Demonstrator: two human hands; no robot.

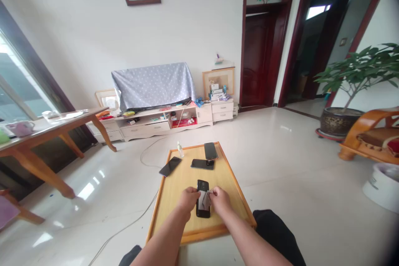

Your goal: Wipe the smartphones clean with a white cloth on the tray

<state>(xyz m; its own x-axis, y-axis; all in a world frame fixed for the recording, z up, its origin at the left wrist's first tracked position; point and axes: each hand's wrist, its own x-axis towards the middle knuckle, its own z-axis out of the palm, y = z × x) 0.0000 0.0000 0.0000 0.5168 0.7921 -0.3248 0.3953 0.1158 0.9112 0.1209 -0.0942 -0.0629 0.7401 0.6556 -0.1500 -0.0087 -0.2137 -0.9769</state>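
Four smartphones lie on a low wooden surface (183, 178): three phones (202, 164) sit aside near a small spray bottle (180, 149), leaving room for the fourth phone (203, 210), flat between the hands. The left hand (188, 199) grips its edge, steadying it; the right hand (220, 199) pinches a pale cloth (204, 200) against its screen.

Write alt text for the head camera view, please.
The left hand and right hand hold a pale cloth on a black smartphone lying on a wooden table. Three more phones and a small bottle sit beyond, in a tiled room.
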